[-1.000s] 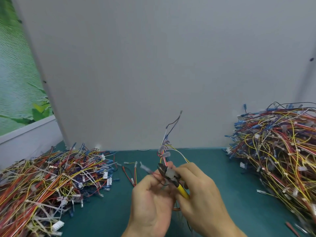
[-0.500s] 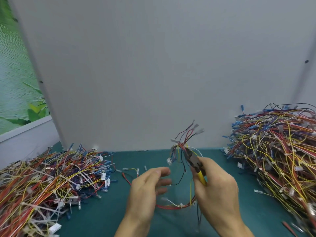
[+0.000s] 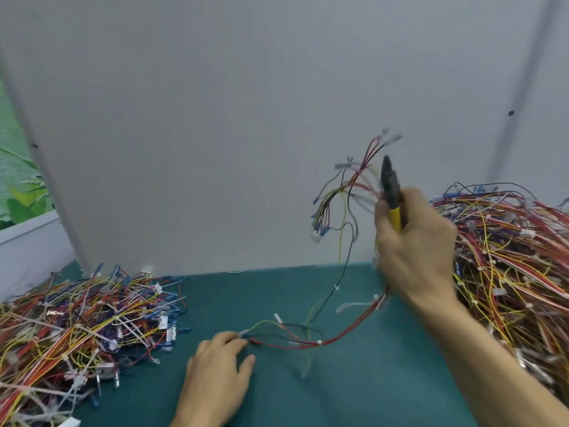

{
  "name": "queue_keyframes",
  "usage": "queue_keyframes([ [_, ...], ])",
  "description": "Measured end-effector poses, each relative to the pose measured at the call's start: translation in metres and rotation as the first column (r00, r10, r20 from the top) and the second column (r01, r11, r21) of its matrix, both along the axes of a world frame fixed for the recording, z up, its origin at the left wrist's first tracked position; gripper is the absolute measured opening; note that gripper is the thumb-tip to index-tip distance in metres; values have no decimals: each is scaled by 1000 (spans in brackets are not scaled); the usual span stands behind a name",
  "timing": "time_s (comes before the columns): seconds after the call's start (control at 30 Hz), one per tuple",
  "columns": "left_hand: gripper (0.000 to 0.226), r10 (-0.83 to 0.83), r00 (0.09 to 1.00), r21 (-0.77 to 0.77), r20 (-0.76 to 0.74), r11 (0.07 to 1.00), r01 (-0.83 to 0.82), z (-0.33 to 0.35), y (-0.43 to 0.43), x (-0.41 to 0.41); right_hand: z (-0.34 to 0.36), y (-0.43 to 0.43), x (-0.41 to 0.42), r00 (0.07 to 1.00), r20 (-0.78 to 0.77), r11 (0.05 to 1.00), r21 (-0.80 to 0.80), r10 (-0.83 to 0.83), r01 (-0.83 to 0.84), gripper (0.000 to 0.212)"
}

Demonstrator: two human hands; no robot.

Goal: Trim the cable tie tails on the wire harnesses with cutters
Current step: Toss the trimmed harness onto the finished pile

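My right hand (image 3: pixel 415 251) is raised at the right and grips the cutters (image 3: pixel 391 186), which have yellow handles and black jaws pointing up. The same hand holds one wire harness (image 3: pixel 348 331). Its blurred branches fan out above and left of the hand, and its red, black and yellow wires hang down to the green mat. A white cable tie tail (image 3: pixel 354 305) sticks out from the red wire below my right hand. My left hand (image 3: pixel 215 374) lies low on the mat, its fingertips touching the harness's lower end with the fingers relaxed.
One heap of harnesses (image 3: pixel 77 328) covers the mat's left side and a bigger heap (image 3: pixel 508 257) fills the right. A grey-white board (image 3: pixel 246 118) stands upright behind the green mat (image 3: pixel 354 389).
My right hand has lifted up and to the right with the cutters and harness, stretching the wires out. My left hand has dropped to the mat at the harness's lower end.
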State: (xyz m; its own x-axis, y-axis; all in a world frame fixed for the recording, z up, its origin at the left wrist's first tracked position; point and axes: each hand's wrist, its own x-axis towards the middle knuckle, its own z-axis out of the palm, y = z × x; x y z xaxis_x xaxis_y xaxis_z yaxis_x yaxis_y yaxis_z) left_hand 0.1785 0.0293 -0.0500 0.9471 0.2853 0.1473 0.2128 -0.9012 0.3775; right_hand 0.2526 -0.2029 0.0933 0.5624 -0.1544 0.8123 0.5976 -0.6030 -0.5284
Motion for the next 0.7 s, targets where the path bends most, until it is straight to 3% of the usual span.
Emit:
queue_keyframes([
  [0.17,42,-2,999,68,-49,998,6,-1,0,0,66,-42,10,985,126,991,82,-115,105,26],
  [0.27,42,-12,999,93,-44,996,16,-3,0,-1,110,-87,36,967,95,970,84,-237,230,37],
  [0.33,42,-11,999,105,-42,994,16,-3,0,0,126,-119,60,924,-17,924,-24,-382,381,36],
  [0.43,43,-10,999,126,-44,992,16,-4,-1,1,117,-156,92,781,-178,790,-291,-599,540,29],
  [0.57,44,-23,999,143,-35,989,27,-6,-1,2,57,-190,109,564,-299,603,-630,-770,490,45],
  [0.63,45,-27,999,148,-32,988,32,-7,0,3,37,-204,111,477,-363,582,-660,-801,475,40],
  [0.7,45,-29,999,153,-30,988,33,-7,-1,3,34,-214,116,466,-371,582,-655,-803,482,39],
])
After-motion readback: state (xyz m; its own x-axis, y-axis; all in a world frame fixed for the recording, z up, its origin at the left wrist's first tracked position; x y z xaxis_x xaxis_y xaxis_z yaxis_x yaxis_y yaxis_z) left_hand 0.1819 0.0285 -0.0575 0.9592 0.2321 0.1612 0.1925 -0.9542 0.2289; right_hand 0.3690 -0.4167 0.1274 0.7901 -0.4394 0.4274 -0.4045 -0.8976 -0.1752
